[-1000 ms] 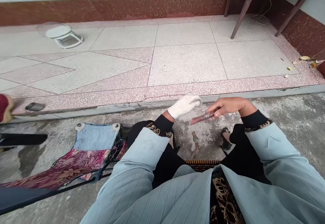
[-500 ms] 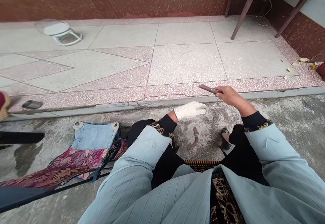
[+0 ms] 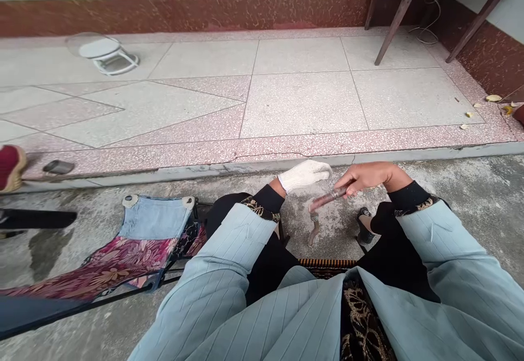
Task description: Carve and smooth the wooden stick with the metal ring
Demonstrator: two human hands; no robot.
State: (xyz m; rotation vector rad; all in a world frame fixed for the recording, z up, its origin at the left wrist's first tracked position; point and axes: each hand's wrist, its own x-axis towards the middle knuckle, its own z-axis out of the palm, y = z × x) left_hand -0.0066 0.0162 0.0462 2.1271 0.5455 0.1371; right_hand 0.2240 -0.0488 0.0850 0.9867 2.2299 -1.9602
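My left hand (image 3: 306,175), in a white knitted glove, is closed with its fingers curled; anything inside it is hidden. My bare right hand (image 3: 368,177) grips a short brown stick (image 3: 325,200), whose free end tilts down and left. That end is slightly blurred and overlaps the top of a short, bent, brown rod-like piece (image 3: 313,232) standing on the concrete between my feet. Whether the two touch I cannot tell. The gloved hand is just beyond the stick, to its left.
A raised terrazzo step (image 3: 303,104) runs across in front. To my left is a folding chair (image 3: 151,219) with denim and floral cloth. A white stool (image 3: 108,55), a metal tin (image 3: 58,166), a red shoe (image 3: 11,167) and a wooden table's leg (image 3: 395,25) are farther out.
My right hand has come down and turned, swinging the stick from above the step's edge to the upright piece between my feet. My left hand has barely moved.
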